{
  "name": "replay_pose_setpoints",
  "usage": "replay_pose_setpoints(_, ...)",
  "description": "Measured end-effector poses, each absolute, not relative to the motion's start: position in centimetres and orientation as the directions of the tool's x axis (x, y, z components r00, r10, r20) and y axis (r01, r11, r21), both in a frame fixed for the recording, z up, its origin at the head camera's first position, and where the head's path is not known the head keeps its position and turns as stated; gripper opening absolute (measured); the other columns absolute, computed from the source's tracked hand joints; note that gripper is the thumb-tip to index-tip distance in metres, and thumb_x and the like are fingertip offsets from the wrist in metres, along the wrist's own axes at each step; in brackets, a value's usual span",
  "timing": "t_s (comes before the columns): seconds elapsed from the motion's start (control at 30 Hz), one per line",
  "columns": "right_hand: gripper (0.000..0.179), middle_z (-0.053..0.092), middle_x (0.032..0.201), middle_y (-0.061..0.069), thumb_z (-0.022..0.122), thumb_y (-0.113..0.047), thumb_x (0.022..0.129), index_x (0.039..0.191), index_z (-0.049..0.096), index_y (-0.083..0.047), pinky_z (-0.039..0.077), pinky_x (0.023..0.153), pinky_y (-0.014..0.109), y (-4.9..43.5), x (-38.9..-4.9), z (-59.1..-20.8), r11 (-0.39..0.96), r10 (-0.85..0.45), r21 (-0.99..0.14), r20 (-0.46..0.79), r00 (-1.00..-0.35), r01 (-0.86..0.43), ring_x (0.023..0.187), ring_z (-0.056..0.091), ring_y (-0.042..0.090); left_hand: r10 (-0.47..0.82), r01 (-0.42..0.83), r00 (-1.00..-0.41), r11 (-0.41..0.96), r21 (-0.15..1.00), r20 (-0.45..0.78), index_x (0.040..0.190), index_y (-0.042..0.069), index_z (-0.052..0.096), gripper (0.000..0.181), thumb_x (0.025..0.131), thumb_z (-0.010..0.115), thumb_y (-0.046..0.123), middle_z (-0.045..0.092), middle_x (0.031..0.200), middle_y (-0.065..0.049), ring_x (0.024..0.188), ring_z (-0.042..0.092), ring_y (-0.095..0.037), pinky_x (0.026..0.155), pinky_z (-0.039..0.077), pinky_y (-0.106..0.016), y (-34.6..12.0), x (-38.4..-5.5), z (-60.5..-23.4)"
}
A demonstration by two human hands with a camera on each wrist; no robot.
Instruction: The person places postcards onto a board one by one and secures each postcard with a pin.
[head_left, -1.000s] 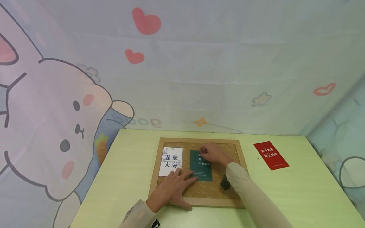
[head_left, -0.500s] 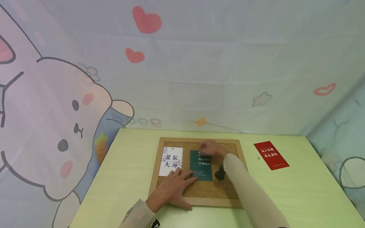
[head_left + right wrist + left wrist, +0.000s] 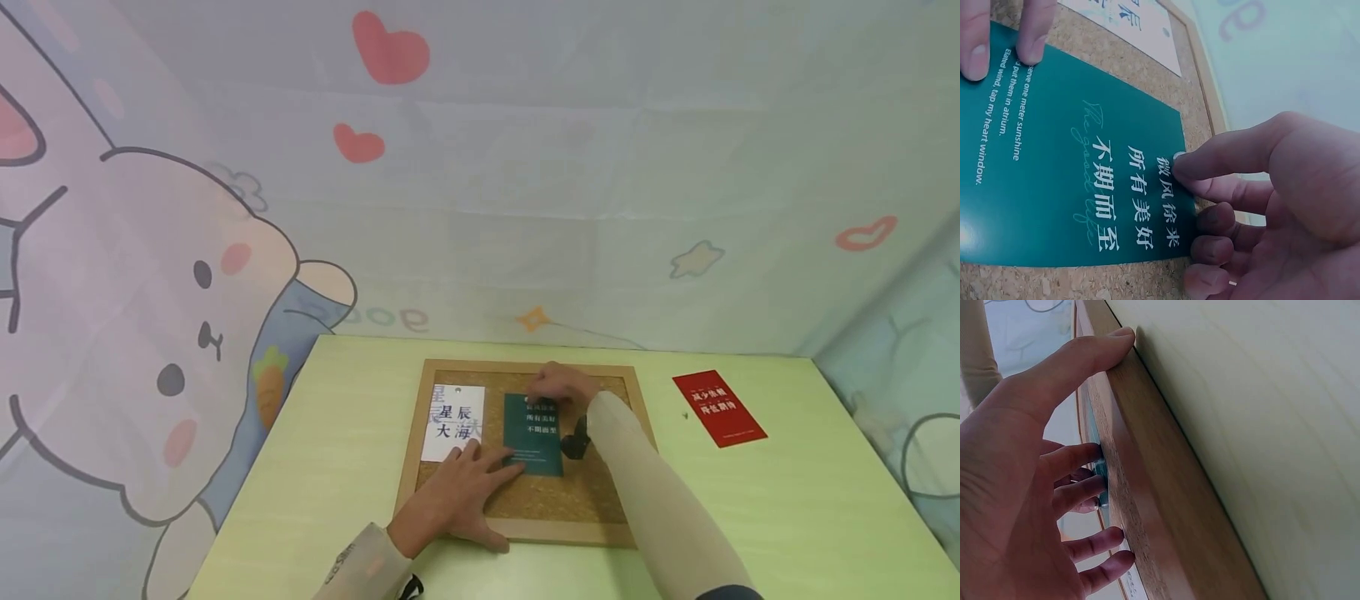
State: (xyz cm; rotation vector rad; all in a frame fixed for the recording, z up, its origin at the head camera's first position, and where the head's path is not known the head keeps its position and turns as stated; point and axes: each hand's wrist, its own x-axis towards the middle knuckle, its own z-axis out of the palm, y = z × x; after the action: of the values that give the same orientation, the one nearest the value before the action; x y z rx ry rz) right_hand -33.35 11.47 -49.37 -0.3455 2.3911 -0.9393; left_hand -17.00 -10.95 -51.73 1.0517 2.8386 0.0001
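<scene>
Corkboard (image 3: 555, 498) holds the green card (image 3: 538, 446) near its centre; the right hand (image 3: 564, 384) pinches what is probably a white pin (image 3: 1177, 155) at the card's twelve o'clock; the left hand (image 3: 465, 496), fingers spread, touches it at seven o'clock.

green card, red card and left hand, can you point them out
Green card (image 3: 1063, 169), right wrist view, middle of its face
Red card (image 3: 719, 408), head view, middle of its face
Left hand (image 3: 461, 493), head view, back of the hand

Speck (image 3: 685, 415) beside the red card (image 3: 720, 410) too small to identify, green card (image 3: 542, 450) partly hidden by both hands (image 3: 459, 497) (image 3: 564, 385)
</scene>
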Motion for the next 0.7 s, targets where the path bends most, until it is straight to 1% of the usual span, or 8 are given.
replay_pose_setpoints(0.17, 0.032, 0.044, 0.062, -0.006, 0.065, -0.014, 0.095, 0.065, 0.052, -0.015, 0.035, 0.055, 0.026, 11.8, -33.4, -49.2, 0.722, -0.433, -0.690, -0.388, -0.814, -0.054, 0.056, 0.037, 0.009, 0.650, 0.649, -0.753, 0.759, 0.043, -0.104, 0.159, 0.035, 0.043, 0.108, 0.069, 0.071, 0.087, 0.040, 0.162, 0.003, 0.121, 0.046, -0.025, 0.096, 0.045, -0.042, -10.9, -17.0, -51.7)
replay_pose_setpoints(0.23, 0.029, 0.044, 0.062, -0.006, 0.063, -0.014, 0.096, 0.068, 0.056, -0.013, 0.035, 0.055, 0.026, 11.9, -33.5, -49.4, 0.718, -0.447, -0.692, -0.380, -0.810, -0.072, 0.055, 0.038, 0.009, 0.651, 0.650, -0.752, 0.758, 0.045, -0.102, 0.159, 0.034, 0.043, 0.108, 0.068, 0.071, 0.086, 0.040, 0.162, 0.003, 0.120, 0.046, -0.024, 0.095, 0.045, -0.041, -11.0, -16.9, -51.7)
replay_pose_setpoints(0.3, 0.021, 0.049, 0.066, -0.005, 0.064, -0.013, 0.096, 0.075, 0.061, -0.010, 0.038, 0.057, 0.027, 12.1, -33.6, -49.5, 0.713, -0.461, -0.695, -0.368, -0.808, -0.091, 0.058, 0.043, 0.011, 0.651, 0.650, -0.752, 0.758, 0.048, -0.101, 0.159, 0.034, 0.044, 0.108, 0.068, 0.072, 0.086, 0.041, 0.162, 0.003, 0.119, 0.046, -0.024, 0.094, 0.045, -0.041, -11.0, -16.9, -51.7)
replay_pose_setpoints(0.37, 0.009, 0.057, 0.077, -0.002, 0.067, -0.012, 0.095, 0.088, 0.067, -0.007, 0.044, 0.063, 0.029, 12.2, -33.6, -49.7, 0.709, -0.473, -0.696, -0.353, -0.807, -0.111, 0.067, 0.050, 0.013, 0.651, 0.649, -0.752, 0.759, 0.054, -0.103, 0.159, 0.035, 0.044, 0.108, 0.068, 0.072, 0.086, 0.041, 0.162, 0.003, 0.119, 0.046, -0.023, 0.094, 0.045, -0.041, -11.0, -16.9, -51.7)
replay_pose_setpoints(0.4, 0.006, 0.061, 0.083, -0.001, 0.069, -0.012, 0.094, 0.095, 0.068, -0.006, 0.046, 0.068, 0.030, 12.2, -33.6, -49.7, 0.712, -0.471, -0.694, -0.352, -0.809, -0.113, 0.073, 0.054, 0.015, 0.650, 0.648, -0.753, 0.760, 0.056, -0.105, 0.159, 0.035, 0.043, 0.108, 0.068, 0.072, 0.086, 0.041, 0.162, 0.003, 0.119, 0.046, -0.023, 0.095, 0.045, -0.041, -11.0, -16.9, -51.7)
replay_pose_setpoints(0.5, 0.022, 0.068, 0.103, 0.003, 0.076, -0.013, 0.091, 0.110, 0.069, -0.006, 0.051, 0.084, 0.037, 12.3, -33.7, -49.9, 0.715, -0.469, -0.688, -0.343, -0.814, -0.122, 0.091, 0.060, 0.019, 0.648, 0.645, -0.754, 0.762, 0.061, -0.111, 0.159, 0.035, 0.043, 0.108, 0.068, 0.072, 0.086, 0.040, 0.162, 0.003, 0.120, 0.045, -0.023, 0.096, 0.045, -0.042, -11.0, -16.9, -51.8)
replay_pose_setpoints(0.6, 0.022, 0.070, 0.105, 0.004, 0.078, -0.014, 0.091, 0.110, 0.072, -0.006, 0.051, 0.089, 0.040, 12.4, -33.8, -50.1, 0.714, -0.461, -0.688, -0.324, -0.826, -0.128, 0.094, 0.062, 0.020, 0.650, 0.648, -0.752, 0.759, 0.062, -0.109, 0.159, 0.035, 0.043, 0.108, 0.069, 0.071, 0.086, 0.040, 0.162, 0.003, 0.121, 0.045, -0.024, 0.097, 0.045, -0.043, -11.0, -17.0, -51.7)
replay_pose_setpoints(0.7, 0.016, 0.072, 0.097, 0.003, 0.078, -0.012, 0.091, 0.105, 0.076, -0.005, 0.052, 0.082, 0.037, 12.5, -33.7, -50.2, 0.701, -0.454, -0.701, -0.294, -0.841, -0.133, 0.088, 0.062, 0.019, 0.654, 0.651, -0.749, 0.756, 0.067, -0.102, 0.159, 0.035, 0.043, 0.108, 0.068, 0.071, 0.086, 0.040, 0.162, 0.003, 0.121, 0.046, -0.024, 0.096, 0.045, -0.043, -11.0, -17.1, -51.8)
